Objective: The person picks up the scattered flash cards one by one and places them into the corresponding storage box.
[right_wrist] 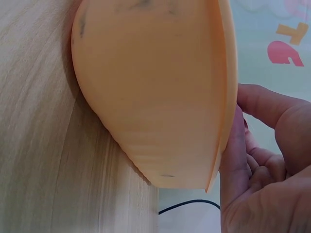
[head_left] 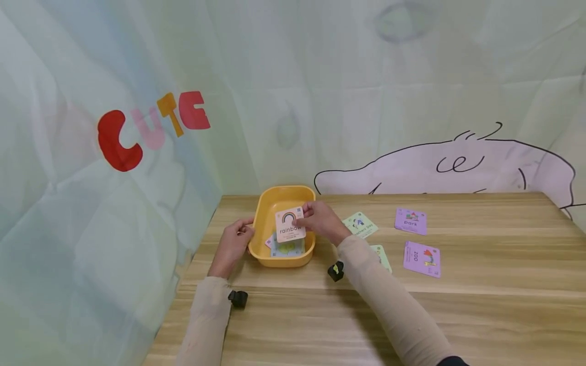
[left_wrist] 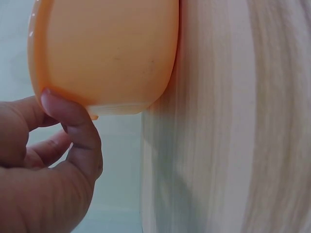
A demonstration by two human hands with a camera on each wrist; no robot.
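Note:
In the head view a yellow-orange plastic basket (head_left: 284, 262) stands on the wooden table. My left hand (head_left: 232, 245) grips its left rim; the left wrist view shows the thumb (left_wrist: 68, 114) on the outer wall. Above the basket, my right hand (head_left: 322, 221) pinches a peach rainbow card (head_left: 289, 231) between thumb and fingers. Under it, inside the basket, lie a light blue card (head_left: 287, 249) with a green picture and a partly hidden pink-edged card (head_left: 268, 241). From the right wrist, the basket wall (right_wrist: 155, 97) hides the held card.
Right of the basket lie a purple park card (head_left: 410, 221), a purple zoo card (head_left: 422, 259), a green Teachers' Day card (head_left: 361, 224) and another green card (head_left: 382, 256) partly behind the right sleeve. A printed cloth (head_left: 256, 101) hangs behind and left of the table.

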